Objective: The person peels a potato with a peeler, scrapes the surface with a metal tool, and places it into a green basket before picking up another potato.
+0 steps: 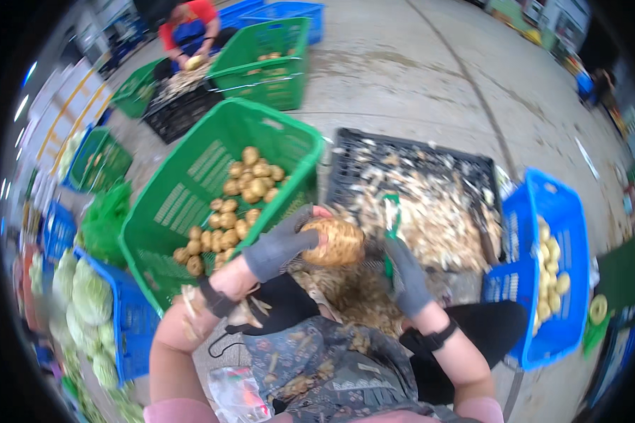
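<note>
My left hand [281,247], in a grey glove, grips a large potato [334,242] with rough, patchy brown and pale skin. The gloved right hand [407,278] is closed around a green peeler [392,211], held upright just right of the potato. Below and beyond both hands lie heaps of pale peelings [437,218], on and around a black crate [416,143]. At the left a large green crate [183,169] holds several unpeeled potatoes [227,220]. A blue crate [571,233] on the right contains pale peeled potatoes [547,271].
Cabbages [92,299] fill a blue crate [130,328] at the left, near a green net bag [106,222]. Farther off, another person [190,32] handles a pale tuber among green crates [264,77]. A plastic bag [236,395] lies by my lap.
</note>
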A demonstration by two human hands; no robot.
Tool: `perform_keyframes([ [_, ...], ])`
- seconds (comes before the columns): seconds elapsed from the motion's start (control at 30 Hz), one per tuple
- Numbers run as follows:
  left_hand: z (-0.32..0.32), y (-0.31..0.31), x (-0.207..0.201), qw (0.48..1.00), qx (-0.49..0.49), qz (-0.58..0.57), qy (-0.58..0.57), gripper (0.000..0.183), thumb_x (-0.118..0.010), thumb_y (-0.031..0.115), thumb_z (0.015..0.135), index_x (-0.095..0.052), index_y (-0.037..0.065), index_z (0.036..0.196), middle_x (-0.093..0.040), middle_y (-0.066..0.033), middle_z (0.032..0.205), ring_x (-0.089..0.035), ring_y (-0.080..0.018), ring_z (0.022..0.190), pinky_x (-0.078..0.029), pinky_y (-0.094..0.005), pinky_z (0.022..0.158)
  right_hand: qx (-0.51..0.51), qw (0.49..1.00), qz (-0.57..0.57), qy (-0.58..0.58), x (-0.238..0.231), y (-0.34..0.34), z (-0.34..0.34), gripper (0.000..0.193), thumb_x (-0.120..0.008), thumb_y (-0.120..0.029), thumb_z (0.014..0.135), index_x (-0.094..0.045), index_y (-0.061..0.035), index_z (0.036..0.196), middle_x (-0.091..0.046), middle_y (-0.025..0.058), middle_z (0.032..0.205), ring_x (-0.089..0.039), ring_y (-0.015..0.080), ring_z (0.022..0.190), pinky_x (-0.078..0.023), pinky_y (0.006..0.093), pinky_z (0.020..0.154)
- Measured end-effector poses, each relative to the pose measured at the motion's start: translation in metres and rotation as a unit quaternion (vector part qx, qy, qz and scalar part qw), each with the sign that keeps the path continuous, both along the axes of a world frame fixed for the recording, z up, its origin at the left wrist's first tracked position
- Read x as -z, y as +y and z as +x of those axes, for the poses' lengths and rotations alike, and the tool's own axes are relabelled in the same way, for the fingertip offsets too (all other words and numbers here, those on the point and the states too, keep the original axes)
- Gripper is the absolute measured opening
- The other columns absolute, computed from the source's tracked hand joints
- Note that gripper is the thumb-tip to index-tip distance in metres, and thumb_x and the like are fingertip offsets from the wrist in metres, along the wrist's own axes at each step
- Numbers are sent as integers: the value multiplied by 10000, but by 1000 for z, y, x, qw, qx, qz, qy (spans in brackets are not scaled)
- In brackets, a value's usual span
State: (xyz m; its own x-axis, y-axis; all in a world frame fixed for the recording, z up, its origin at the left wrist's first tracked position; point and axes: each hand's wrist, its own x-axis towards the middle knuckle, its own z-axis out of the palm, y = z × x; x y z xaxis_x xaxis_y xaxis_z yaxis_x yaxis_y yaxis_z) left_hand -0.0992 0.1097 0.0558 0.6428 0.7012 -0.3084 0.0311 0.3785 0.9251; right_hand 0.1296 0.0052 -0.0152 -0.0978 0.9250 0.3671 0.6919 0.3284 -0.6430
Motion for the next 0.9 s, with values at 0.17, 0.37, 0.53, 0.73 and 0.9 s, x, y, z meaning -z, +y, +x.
perform_keyframes([
  [0.17, 70, -10, 61, 915, 22, -323, -240, 562, -558, 181, 815, -337, 69, 1320, -432, -109, 1304, -489, -249, 1144, -452, -403, 905, 119, 861, -188, 458, -12, -20, 34, 424, -543, 30, 786, -461, -22, 1198, -512, 119, 1039, -524, 177, 769, -456, 261, 613],
  [0.37, 114, -26, 74, 974, 86, -116, -177, 750, -689, 48, 687, -287, 37, 1320, -459, -140, 1245, -462, -224, 1158, -406, -347, 937, 183, 819, -175, 514, 7, -35, 57, 276, -506, -336, 890, -515, -101, 1035, -471, 13, 707, -487, 105, 541, -355, 247, 456],
  [0.53, 131, -21, 111, 952, -7, 269, 145, 730, -776, 190, 627, -382, 0, 1212, -516, -135, 1113, -528, -232, 1022, -423, -326, 875, 219, 961, 69, 152, 71, -16, 69, 276, -455, -317, 912, -501, -63, 1008, -544, 113, 757, -536, 260, 611, -421, 362, 534],
  [0.73, 134, -16, 166, 878, -79, 383, 276, 744, -797, 232, 583, -402, -8, 1166, -477, -217, 1074, -465, -346, 1026, -397, -372, 891, 209, 942, -246, 88, 68, -14, 44, 256, -416, -288, 916, -467, -39, 955, -577, 243, 814, -562, 420, 742, -432, 492, 627],
  [0.9, 120, -11, 193, 879, -71, 406, 240, 762, -809, 264, 575, -404, -7, 1161, -478, -215, 1088, -481, -354, 1030, -411, -382, 874, 150, 968, -203, 11, 87, 0, 40, 267, -412, -302, 915, -459, -39, 924, -578, 235, 748, -558, 428, 692, -431, 506, 603],
])
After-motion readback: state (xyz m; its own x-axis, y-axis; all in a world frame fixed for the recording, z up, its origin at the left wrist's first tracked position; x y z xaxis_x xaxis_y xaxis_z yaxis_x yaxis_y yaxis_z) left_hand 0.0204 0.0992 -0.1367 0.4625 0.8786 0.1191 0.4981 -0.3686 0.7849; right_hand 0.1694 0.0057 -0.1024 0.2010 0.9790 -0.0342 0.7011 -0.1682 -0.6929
